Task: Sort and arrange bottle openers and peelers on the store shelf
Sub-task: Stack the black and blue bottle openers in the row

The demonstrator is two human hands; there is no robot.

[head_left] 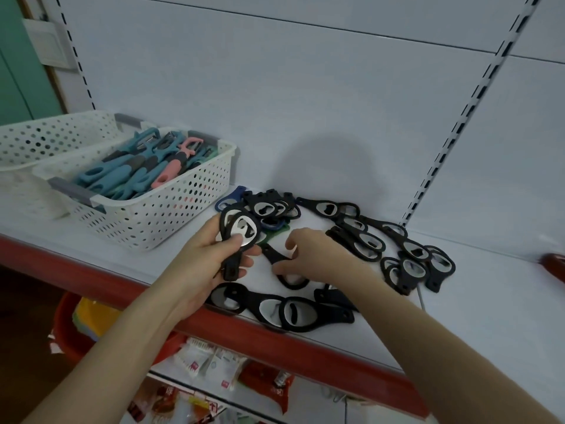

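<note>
Fingers (pixel 243 264) of the left hand (pixel 198 264) are curled under the handles of a stack (pixel 244 231) of black openers. The thumb presses on the metal face of the top one. The stack is held clear of the shelf (pixel 489 301), heads pointing away from the person.

Fingers (pixel 295 238) of the right hand (pixel 318 255) are bent downward over a single opener (pixel 272 254) lying on the shelf just right of the left fingertips. The thumb sits against its looped head and the other fingers close on it from the far side. Whether it has left the surface cannot be determined.

Loose openers (pixel 409 261) surround both hands:
- a scattered group to the right of the right fingers;
- three overlapping ones nearer the person, below both hands, at the red shelf edge (pixel 275 338);
- a pile beyond the left fingers, including a blue one (pixel 229 200) and a green one (pixel 279 229).

Peelers (pixel 137 169), mostly teal with one pink, fill a white perforated basket (pixel 171 209) left of and beyond the left fingers. A second white basket (pixel 46 136) stands touching it on the far left side.

Packets (pixel 208 362) lie on a lower level, beneath both wrists.
</note>
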